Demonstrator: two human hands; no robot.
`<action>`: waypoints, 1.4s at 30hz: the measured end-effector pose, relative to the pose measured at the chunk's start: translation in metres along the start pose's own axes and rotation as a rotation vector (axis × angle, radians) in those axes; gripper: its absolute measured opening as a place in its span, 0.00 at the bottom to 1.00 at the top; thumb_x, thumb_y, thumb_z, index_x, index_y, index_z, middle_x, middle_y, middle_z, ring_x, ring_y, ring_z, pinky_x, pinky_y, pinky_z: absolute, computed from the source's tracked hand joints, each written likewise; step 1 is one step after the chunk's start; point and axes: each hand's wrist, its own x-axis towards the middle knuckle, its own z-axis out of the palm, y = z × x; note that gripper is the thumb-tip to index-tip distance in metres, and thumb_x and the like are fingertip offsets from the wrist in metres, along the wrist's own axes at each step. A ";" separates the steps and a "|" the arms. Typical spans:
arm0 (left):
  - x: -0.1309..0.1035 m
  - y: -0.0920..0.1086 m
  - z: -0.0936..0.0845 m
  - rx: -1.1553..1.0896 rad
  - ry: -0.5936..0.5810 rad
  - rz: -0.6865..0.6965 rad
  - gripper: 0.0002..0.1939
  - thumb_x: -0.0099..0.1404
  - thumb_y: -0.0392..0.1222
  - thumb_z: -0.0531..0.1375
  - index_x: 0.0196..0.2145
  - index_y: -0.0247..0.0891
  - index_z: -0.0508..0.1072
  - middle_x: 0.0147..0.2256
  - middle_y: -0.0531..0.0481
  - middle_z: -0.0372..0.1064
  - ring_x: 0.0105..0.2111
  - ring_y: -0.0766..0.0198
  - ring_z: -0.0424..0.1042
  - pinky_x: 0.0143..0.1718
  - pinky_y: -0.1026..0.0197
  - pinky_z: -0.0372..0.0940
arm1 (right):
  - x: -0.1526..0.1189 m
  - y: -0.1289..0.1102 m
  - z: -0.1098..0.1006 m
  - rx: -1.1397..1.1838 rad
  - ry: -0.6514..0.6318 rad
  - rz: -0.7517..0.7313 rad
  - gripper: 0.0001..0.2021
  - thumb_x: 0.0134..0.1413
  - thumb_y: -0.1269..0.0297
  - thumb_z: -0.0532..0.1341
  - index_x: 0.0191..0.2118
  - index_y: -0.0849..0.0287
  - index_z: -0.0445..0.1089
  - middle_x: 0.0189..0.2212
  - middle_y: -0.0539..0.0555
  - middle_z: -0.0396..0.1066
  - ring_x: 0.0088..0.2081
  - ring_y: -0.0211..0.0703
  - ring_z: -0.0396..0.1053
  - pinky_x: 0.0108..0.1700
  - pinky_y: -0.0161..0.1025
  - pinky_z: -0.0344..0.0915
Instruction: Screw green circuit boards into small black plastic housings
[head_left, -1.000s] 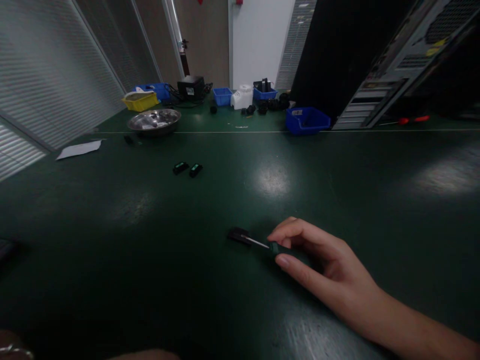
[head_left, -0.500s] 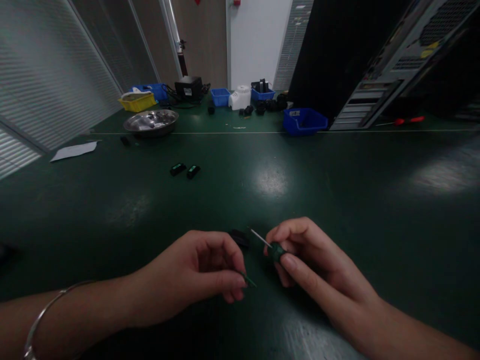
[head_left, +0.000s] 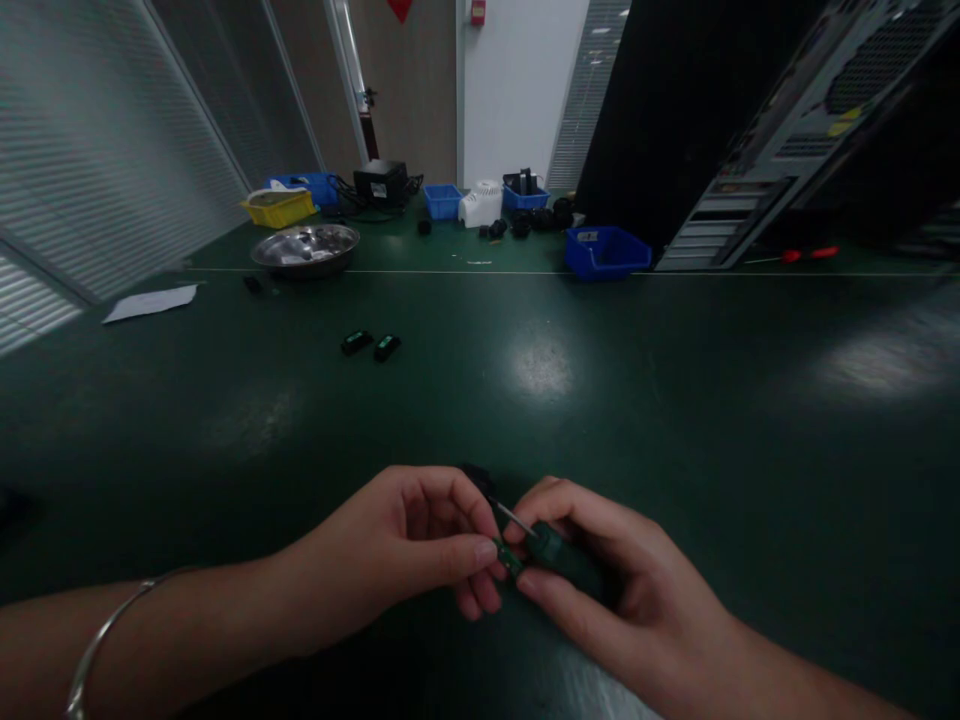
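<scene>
Between thumb and fingers, my left hand (head_left: 439, 540) pinches a small green board (head_left: 509, 558). My right hand (head_left: 600, 570) is closed around the green handle of a screwdriver (head_left: 555, 550), its thin metal shaft pointing up and left. The right thumb and fingertips are close beside the board's right end; whether they touch it I cannot tell. Just behind my left fingers lies a black part (head_left: 478, 477) on the green table, partly hidden. Farther off, two small black pieces with green tops, one on the left (head_left: 356, 342) and one on the right (head_left: 387, 347), lie side by side.
At the back left are a metal bowl (head_left: 306, 250), a yellow bin (head_left: 281, 210) and a white paper (head_left: 150, 303). A blue bin (head_left: 606, 252) stands back right, near a red-handled tool (head_left: 810, 255). A white device (head_left: 481, 205) sits along the far edge.
My right hand has moved down and left, bringing the screwdriver and fingertips close to the green board. My left hand has shifted slightly right, and the board is turned to show more of its face.
</scene>
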 end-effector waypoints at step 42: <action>0.003 0.004 -0.042 1.197 -0.169 0.670 0.13 0.68 0.28 0.58 0.47 0.41 0.71 0.44 0.49 0.75 0.44 0.61 0.71 0.49 0.57 0.62 | 0.001 0.000 -0.007 0.169 0.121 0.115 0.05 0.58 0.67 0.63 0.40 0.57 0.68 0.31 0.47 0.65 0.17 0.26 0.53 0.16 0.27 0.53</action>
